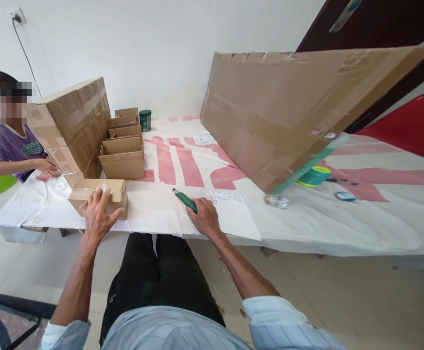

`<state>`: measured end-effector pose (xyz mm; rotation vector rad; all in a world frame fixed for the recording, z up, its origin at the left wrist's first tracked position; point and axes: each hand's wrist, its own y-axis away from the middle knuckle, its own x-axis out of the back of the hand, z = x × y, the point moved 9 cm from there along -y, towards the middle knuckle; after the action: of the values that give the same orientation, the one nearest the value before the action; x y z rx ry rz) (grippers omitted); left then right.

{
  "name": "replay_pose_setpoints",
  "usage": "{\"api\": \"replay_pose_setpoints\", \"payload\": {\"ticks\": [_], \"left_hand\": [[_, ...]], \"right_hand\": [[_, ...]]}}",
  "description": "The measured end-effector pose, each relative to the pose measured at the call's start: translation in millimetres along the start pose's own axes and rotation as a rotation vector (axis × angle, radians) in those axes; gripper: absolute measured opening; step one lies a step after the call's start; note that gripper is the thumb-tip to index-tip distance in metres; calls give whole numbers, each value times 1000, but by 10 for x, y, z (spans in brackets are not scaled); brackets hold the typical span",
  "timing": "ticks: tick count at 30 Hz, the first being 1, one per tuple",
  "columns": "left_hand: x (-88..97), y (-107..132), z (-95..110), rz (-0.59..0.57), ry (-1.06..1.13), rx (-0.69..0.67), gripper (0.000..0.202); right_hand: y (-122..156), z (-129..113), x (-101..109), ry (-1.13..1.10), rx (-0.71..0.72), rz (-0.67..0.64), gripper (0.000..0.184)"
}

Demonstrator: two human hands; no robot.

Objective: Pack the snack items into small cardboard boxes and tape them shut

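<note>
My left hand (100,214) rests on a closed, taped cardboard box (77,195) at the table's front edge, its fingers spread over the top and near side. In my right hand (205,216) is a green utility knife (186,200), its tip pointing up and left over the table. I cannot make out whether the blade is out. Just right of that hand lies a white paper sheet (237,216) with small drawn shapes along its top. Several open cardboard boxes (122,163) stand in a row behind the taped box.
Stacked taped boxes (77,116) rise at the left, with a person (9,141) beside them. A green can (145,120) stands near the wall. A large cardboard panel (270,112) leans across the right side. Tape rolls (316,176) and a red chair (412,126) are farther right.
</note>
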<state>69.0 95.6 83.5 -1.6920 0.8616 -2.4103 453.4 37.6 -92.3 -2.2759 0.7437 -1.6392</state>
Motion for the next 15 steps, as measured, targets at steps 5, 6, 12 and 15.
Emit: {"api": "replay_pose_setpoints", "payload": {"ticks": [5, 6, 12, 15], "left_hand": [[416, -113, -685, 292, 228, 273, 64], [386, -133, -886, 292, 330, 355, 67], [-239, -41, -1205, 93, 855, 598, 77], [-440, 65, -923, -12, 908, 503, 78]], "right_hand": [[-5, 13, -5, 1, -7, -19, 28], [-8, 11, -7, -1, -6, -23, 29], [-11, 11, 2, -6, -19, 2, 27], [4, 7, 13, -12, -11, 11, 27]]}}
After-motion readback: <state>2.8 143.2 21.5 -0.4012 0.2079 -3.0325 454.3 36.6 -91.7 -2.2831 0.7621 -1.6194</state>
